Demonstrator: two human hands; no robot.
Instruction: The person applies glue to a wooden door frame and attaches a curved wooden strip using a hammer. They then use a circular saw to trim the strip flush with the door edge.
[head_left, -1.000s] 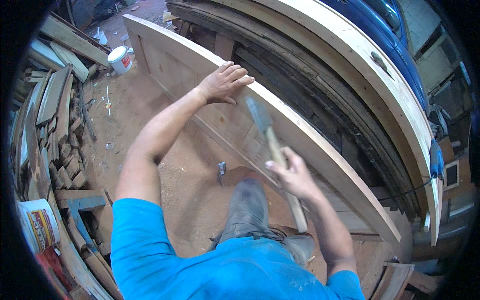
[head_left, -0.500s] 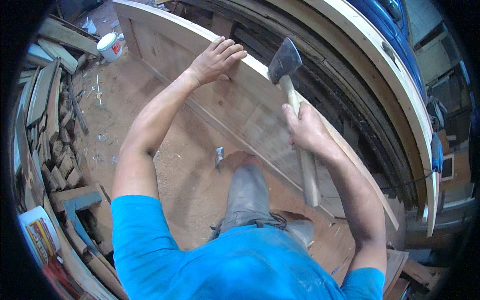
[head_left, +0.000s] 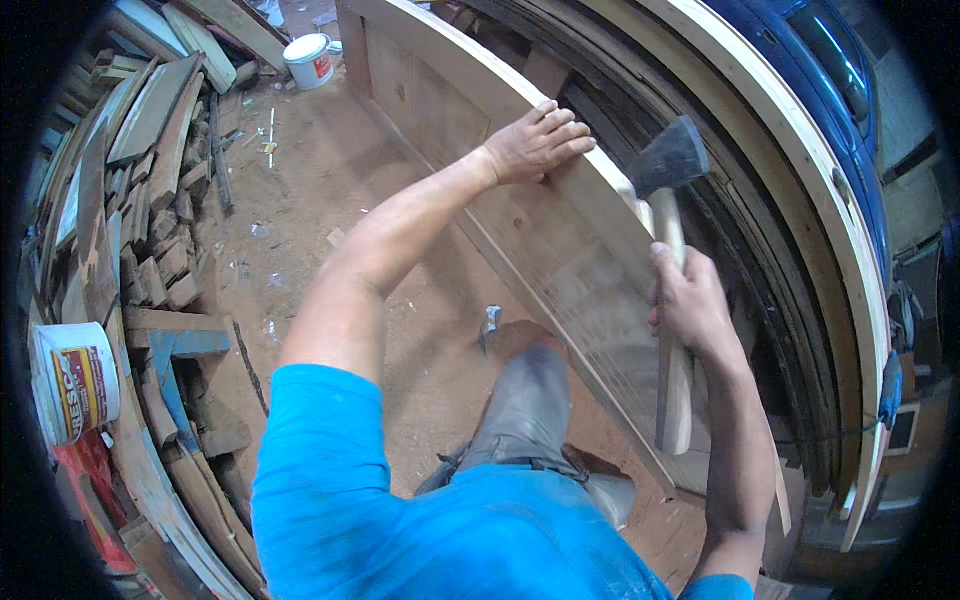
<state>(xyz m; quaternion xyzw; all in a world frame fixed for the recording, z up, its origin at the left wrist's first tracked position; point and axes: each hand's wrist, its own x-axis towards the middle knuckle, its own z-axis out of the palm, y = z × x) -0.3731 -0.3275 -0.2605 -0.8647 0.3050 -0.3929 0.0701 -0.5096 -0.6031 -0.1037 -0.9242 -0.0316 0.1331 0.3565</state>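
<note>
A pale wooden panelled door stands on its long edge, slanting from the far middle to the near right. My left hand is closed over its upper edge, fingers wrapped across the top. In my right hand is a hatchet, gripped around the middle of its wooden handle. The dark metal head is up, beside the door's upper edge, with its blade pointing to the right. The handle's lower end hangs down in front of the door face. Whether the head touches the edge I cannot tell.
Long boards lie stacked beyond the door, with a blue vehicle behind. Scrap wood is piled at the left, near a labelled white bucket. Another white bucket stands on the dirt floor.
The view has turned left, so the door, hands and hatchet sit further right in it. Both hands keep their hold, and the hatchet stays beside the door's upper edge.
</note>
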